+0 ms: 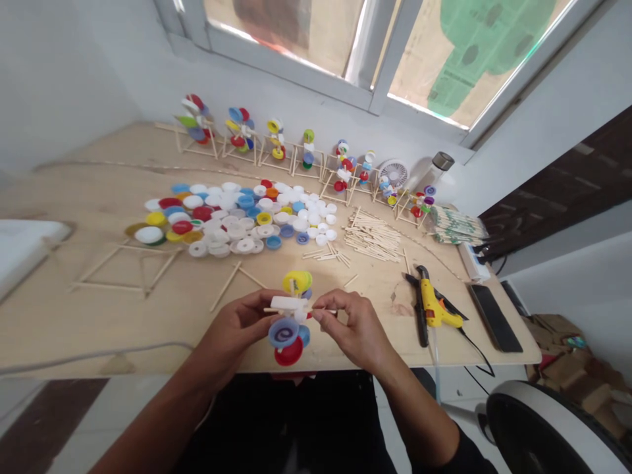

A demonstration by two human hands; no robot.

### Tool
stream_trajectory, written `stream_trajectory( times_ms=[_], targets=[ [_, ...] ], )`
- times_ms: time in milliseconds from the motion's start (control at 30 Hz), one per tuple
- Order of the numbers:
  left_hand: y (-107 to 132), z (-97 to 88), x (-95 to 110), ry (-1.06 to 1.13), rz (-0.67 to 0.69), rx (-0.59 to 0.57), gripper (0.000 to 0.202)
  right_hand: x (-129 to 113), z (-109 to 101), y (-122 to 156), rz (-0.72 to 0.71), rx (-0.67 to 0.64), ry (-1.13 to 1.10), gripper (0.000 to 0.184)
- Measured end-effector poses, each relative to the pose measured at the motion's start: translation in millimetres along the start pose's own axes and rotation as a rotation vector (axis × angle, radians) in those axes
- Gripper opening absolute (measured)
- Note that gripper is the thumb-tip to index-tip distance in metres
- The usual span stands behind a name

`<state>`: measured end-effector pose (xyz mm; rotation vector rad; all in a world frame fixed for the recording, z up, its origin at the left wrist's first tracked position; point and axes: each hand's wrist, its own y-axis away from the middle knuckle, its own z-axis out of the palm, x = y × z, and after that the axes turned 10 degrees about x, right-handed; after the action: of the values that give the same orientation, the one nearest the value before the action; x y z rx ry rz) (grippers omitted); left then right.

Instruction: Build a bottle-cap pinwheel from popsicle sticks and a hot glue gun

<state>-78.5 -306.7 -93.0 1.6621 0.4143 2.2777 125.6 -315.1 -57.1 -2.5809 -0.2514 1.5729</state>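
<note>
Between my two hands, over the table's front edge, is a small wheel of bottle caps point(284, 334) with yellow, blue and red caps around a white centre piece point(286, 303). My left hand point(247, 322) is closed on the white piece from the left, thumb below and fingers above. From the right, my right hand point(348, 322) pinches a thin wooden stick point(326, 310) that points into the wheel's middle. A second stick end pokes out at the left of the white piece. Where the sticks meet inside is too small to make out.
Loose bottle caps point(232, 217) spread across the table behind my hands, beside a heap of wooden sticks point(372, 236). Finished cap wheels on stick frames point(309, 158) line the wall. A yellow glue gun point(434, 308) and a phone point(495, 318) lie right; a stick frame point(111, 286) lies left.
</note>
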Motion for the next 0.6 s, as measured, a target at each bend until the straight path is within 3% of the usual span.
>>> stream_trajectory(
  times_ms=[367,500,600],
  targets=[
    [6,2.8,1,-0.009,0.029,0.029,0.038,7,1,1,0.048,-0.02,-0.011,0.011],
    [5,-5.1,3,-0.034,0.018,-0.001,0.039,4,9,2,0.102,-0.008,-0.125,0.014],
    [10,-9.0,6,-0.044,0.039,0.04,0.039,5,19,4,0.175,0.02,-0.226,0.016]
  ],
)
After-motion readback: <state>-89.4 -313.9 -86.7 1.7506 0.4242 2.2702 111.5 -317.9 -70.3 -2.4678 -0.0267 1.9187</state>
